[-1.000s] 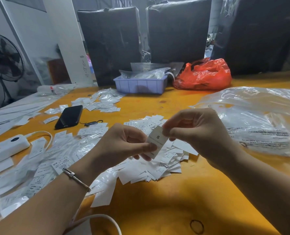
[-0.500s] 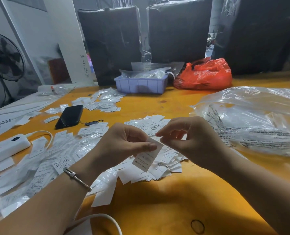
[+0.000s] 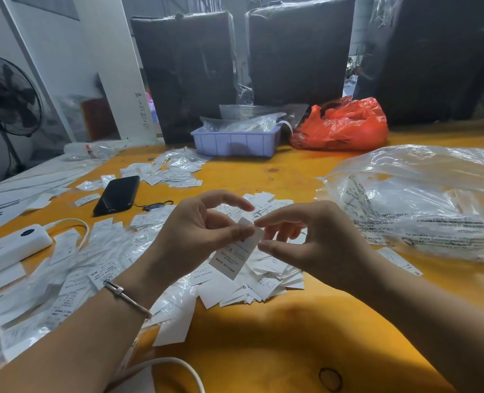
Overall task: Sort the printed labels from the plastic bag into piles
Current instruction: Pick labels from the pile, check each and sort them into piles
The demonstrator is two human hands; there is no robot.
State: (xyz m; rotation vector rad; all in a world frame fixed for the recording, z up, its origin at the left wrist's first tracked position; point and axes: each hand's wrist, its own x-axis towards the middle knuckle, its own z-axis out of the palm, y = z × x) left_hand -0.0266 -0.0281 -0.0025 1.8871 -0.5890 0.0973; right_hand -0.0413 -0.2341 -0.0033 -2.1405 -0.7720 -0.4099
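My left hand [image 3: 198, 234] pinches a white printed label [image 3: 235, 252] by its top edge, above the orange table [image 3: 263, 350]; the label hangs down and reads "MADE IN CHINA". My right hand [image 3: 308, 239] is just to its right, thumb and forefinger spread close to the label's upper corner, not clearly gripping it. Under both hands lies a pile of loose labels [image 3: 266, 279]. A wider spread of labels and small clear sleeves [image 3: 59, 279] covers the table on the left. The big clear plastic bag [image 3: 422, 205] lies at the right.
A black phone [image 3: 117, 194] and a white power bank [image 3: 8, 246] with its cable lie at the left. At the back stand a lilac tray [image 3: 235, 141] and a red bag [image 3: 345, 124]. Another label pile [image 3: 175, 173] is beyond the phone. A fan [image 3: 8, 97] stands far left.
The label was held by both hands; now only my left hand pinches it, turned so the printed side faces me. My right hand's fingers have opened and drawn slightly away.
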